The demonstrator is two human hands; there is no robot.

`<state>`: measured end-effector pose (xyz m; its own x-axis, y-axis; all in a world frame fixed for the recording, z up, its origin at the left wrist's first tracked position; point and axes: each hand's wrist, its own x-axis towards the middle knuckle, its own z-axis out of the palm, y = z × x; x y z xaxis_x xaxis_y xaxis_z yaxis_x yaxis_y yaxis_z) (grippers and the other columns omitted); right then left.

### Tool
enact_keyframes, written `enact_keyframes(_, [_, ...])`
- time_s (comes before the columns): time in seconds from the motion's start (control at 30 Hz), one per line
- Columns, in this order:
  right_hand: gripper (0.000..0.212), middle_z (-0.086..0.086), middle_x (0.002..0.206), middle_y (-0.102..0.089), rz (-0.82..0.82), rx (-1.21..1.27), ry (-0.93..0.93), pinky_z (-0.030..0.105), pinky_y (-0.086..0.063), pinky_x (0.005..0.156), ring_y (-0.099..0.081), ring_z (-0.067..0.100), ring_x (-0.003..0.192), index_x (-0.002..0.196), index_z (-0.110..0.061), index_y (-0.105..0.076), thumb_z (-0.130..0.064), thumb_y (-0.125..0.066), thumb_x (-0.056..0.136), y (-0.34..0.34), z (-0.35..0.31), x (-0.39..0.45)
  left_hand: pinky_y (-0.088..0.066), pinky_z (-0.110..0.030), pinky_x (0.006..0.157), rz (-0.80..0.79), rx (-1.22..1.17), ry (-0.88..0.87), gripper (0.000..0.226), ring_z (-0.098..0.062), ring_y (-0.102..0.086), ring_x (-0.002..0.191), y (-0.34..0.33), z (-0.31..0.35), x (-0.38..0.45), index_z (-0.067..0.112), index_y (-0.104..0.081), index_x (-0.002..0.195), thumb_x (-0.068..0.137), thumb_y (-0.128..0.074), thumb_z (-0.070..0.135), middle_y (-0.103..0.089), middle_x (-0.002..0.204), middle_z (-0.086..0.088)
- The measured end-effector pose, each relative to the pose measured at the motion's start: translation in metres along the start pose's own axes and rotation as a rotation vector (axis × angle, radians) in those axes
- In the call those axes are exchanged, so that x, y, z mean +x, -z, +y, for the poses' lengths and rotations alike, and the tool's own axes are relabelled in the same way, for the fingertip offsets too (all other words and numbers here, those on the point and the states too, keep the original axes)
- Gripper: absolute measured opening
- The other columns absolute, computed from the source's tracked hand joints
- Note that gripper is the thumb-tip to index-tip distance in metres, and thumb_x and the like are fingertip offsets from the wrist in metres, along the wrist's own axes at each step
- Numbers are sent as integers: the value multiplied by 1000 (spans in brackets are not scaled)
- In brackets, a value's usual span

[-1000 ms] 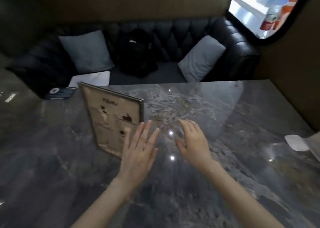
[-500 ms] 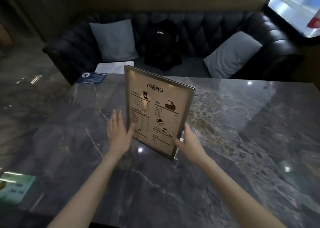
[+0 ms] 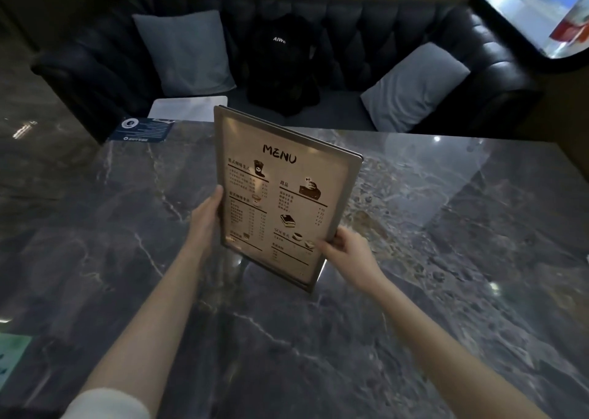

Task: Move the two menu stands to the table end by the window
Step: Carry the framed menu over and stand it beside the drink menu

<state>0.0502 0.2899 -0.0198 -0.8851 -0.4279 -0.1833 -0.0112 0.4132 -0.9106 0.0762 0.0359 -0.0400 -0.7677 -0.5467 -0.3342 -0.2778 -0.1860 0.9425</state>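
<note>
Two bare forearms reaching forward over the marble table (image 3: 446,227). Left hand (image 3: 205,218) flat along the left edge of the menu stand (image 3: 283,195), fingers straight and pressed to the frame — right hand (image 3: 345,253) pinching the lower right edge, fingers curled around it. Stand upright near mid-table, facing the wearer.
</note>
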Motion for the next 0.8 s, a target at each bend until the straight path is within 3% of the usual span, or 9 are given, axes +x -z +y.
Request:
enact_keyframes(0.13, [23,-4,103,-67,-26,48,-52,23,-54,83,-65,11,96,109,-11,-62,-14,-59,87,3,-2,3,-50,-43,92,51,-184,91,79,-25,-65,102,-1,-3,9,13,-70,100,46,-71,70,-71,107,-8])
enact_keyframes(0.23, [22,-5,98,-68,-18,61,-43,16,-55,79,-65,4,87,108,-13,-63,-12,-59,86,6,-6,4,-53,-35,82,39,-243,90,56,-19,-67,96,-8,0,8,10,-68,101,67,-66,55,-70,105,-6])
enact_keyframes(0.3, [23,-4,99,-69,16,67,-8,28,-55,85,-67,8,91,106,-16,-62,-10,-61,84,9,-7,5,-53,-30,75,19,-235,80,47,-14,-68,90,-10,-2,9,12,-68,98,73,-62,52,-71,101,-3])
enact_keyframes(0.37, [21,0,101,-71,24,56,8,37,-55,88,-67,13,95,102,-17,-62,-10,-62,83,10,-7,6,-52,-29,72,4,-222,75,55,-11,-68,86,-9,-3,10,13,-68,99,67,-62,57,-70,100,-1])
enact_keyframes(0.47, [21,7,104,-72,8,42,-20,42,-54,90,-68,16,95,104,-9,-66,-12,-63,83,12,-8,9,-52,-35,80,-37,-184,80,65,-15,-67,94,-7,-3,12,15,-68,104,61,-61,64,-70,106,-3])
enact_keyframes(0.63, [23,10,107,-72,-40,-5,-21,42,-54,91,-68,18,97,105,-6,-66,-10,-64,83,18,-12,12,-49,-42,90,-86,-134,59,57,-18,-67,99,-6,-4,14,27,-74,89,60,-58,73,-74,101,1])
enact_keyframes(0.8, [22,10,106,-72,-27,-12,14,37,-55,89,-68,17,95,105,-5,-66,-6,-63,83,18,-15,9,-47,-48,95,-104,-143,70,64,-22,-64,105,-7,-2,15,23,-71,98,59,-60,73,-70,112,-5])
